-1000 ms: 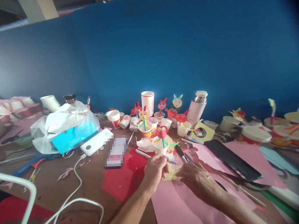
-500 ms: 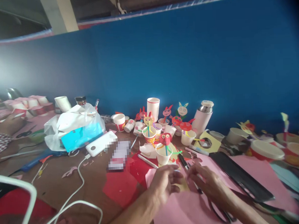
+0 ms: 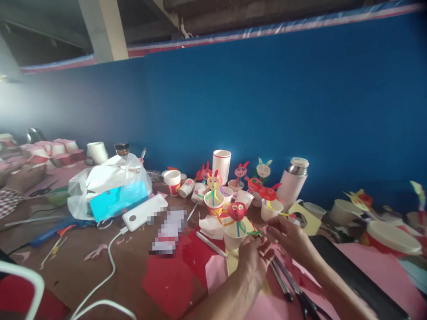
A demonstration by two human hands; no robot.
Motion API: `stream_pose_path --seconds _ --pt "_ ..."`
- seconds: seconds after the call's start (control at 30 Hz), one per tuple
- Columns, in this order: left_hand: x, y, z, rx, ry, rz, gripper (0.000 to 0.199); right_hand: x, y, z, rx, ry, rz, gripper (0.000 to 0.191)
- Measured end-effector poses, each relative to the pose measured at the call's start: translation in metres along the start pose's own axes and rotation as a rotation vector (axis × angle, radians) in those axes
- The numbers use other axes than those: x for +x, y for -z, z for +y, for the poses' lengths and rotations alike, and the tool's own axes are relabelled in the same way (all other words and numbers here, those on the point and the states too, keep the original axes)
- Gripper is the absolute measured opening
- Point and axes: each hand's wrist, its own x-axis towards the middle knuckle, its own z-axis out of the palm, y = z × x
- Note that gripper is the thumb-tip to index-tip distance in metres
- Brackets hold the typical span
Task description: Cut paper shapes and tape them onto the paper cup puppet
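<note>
Left hand (image 3: 255, 257) and right hand (image 3: 288, 233) curl close together; I can't tell what either grip holds, if anything. The white paper cup (image 3: 232, 239) beneath a round red paper face (image 3: 237, 211) stands beside the left; a stray knuckle could topple it.

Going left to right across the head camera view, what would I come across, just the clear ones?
Another person's checked sleeve, plastic bag, upright red-and-white cup, white cup with the red face, right hand, wide paper bowl.
</note>
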Motion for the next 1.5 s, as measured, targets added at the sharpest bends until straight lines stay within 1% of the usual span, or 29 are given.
stream_pose_path --seconds 0.13,0.2,0.3,0.43,0.63,0.73,0.83,0.93,1.0,1.1,1.13,1.2,1.27,1.3,1.43,1.5 --pt "0.005 0.005 0.002 0.010 -0.040 -0.065 0.012 -0.003 -0.005 -0.006 -0.038 0.022 -0.002 0.020" --pt "0.005 0.006 0.000 0.027 -0.031 -0.064 0.012 -0.003 -0.006 -0.010 -0.088 0.054 0.000 0.020" --pt "0.004 0.006 -0.002 0.056 -0.026 -0.067 0.013 -0.003 -0.008 -0.012 -0.182 0.100 0.042 0.022" --pt "0.005 0.006 -0.002 0.093 -0.039 -0.088 0.015 -0.004 -0.010 -0.011 -0.242 0.102 0.066 0.022" --pt "0.002 0.002 -0.001 0.095 -0.050 -0.101 0.019 -0.007 -0.014 -0.013 -0.249 0.115 0.082 0.022" --pt "-0.001 0.000 0.000 0.070 -0.031 -0.096 0.015 -0.008 -0.015 -0.012 -0.253 0.153 0.097 0.021" --pt "-0.002 0.000 -0.001 0.045 -0.012 -0.086 0.010 -0.009 -0.016 -0.011 -0.225 0.184 0.083 0.021" --pt "0.000 0.003 -0.003 0.054 -0.031 -0.095 0.017 -0.010 -0.017 -0.009 -0.174 0.204 0.066 0.022" --pt "0.002 0.005 -0.004 0.065 -0.045 -0.089 0.020 -0.010 -0.015 -0.006 -0.105 0.189 0.070 0.023" --pt "0.004 0.006 -0.005 0.058 -0.040 -0.051 0.021 -0.008 -0.010 -0.001 0.012 0.060 0.072 0.028" --pt "0.004 0.006 -0.005 0.056 -0.033 -0.040 0.022 -0.007 -0.007 0.002 0.048 0.010 0.043 0.029" --pt "0.003 0.006 -0.004 0.062 -0.020 -0.025 0.024 -0.004 -0.004 0.006 0.128 -0.041 -0.070 0.030" --pt "0.002 0.005 -0.003 0.069 -0.020 -0.020 0.024 -0.003 -0.002 0.009 0.198 -0.038 -0.176 0.031" --pt "0.002 0.004 -0.003 0.068 -0.025 -0.022 0.024 -0.003 -0.002 0.010 0.213 -0.032 -0.198 0.031" --pt "0.003 0.004 -0.003 0.056 -0.029 -0.033 0.024 -0.004 -0.005 0.010 0.173 -0.029 -0.148 0.030" --pt "0.003 0.005 -0.003 0.057 -0.005 -0.014 0.021 -0.004 -0.005 0.011 0.156 -0.032 -0.130 0.028"
